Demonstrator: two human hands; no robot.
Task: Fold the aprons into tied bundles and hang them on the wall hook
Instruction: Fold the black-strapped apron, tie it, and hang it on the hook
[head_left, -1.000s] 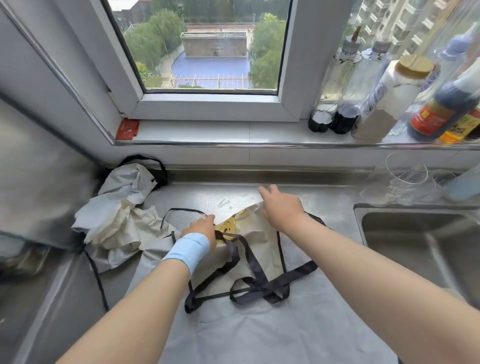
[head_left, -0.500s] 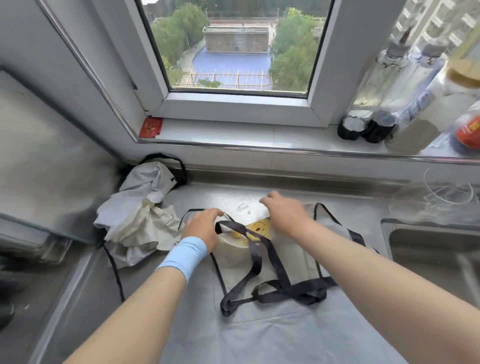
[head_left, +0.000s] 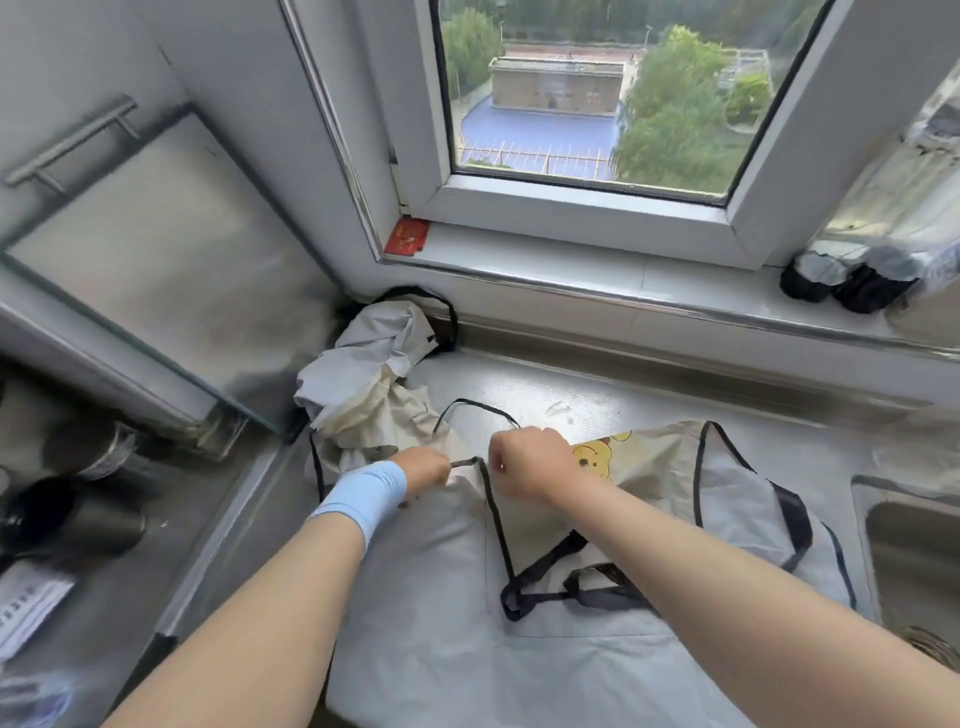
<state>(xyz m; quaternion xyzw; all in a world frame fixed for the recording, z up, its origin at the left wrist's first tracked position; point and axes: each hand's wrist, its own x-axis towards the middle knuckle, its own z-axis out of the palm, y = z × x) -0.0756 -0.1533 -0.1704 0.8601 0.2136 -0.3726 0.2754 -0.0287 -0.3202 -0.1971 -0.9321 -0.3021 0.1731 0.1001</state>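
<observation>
Left hand (head_left: 423, 467): fingers curled, pinching the end of a black strap (head_left: 467, 462). A blue wristband (head_left: 363, 498) sits on the wrist.
Right hand (head_left: 530, 465): closed in a fist on the apron's top edge, just beside the bear print (head_left: 596, 458). The exact hold is hidden under the fingers.
Hand spacing: near each other, not touching. The strap spans the gap between them.
Apron (head_left: 441, 613): pale fabric with black trim, spread flat on the counter (head_left: 582, 400). It lies under both forearms, and its right side reaches close to the sink (head_left: 906, 540).
Strap routing: from the left hand it passes below the right hand, then runs down the fabric to a bunch of black ties (head_left: 550, 592) lying loose on the apron's middle.
Loop (head_left: 478, 404): a thin black cord arching on the counter behind the hands. Its right end meets the right hand.
Second apron (head_left: 363, 384): crumpled in the back left corner of the counter, touching the spread apron's left edge.
Sill (head_left: 571, 270): carries a red card (head_left: 408, 238) at its left end and dark-based bottles (head_left: 852, 278) at its right end.
</observation>
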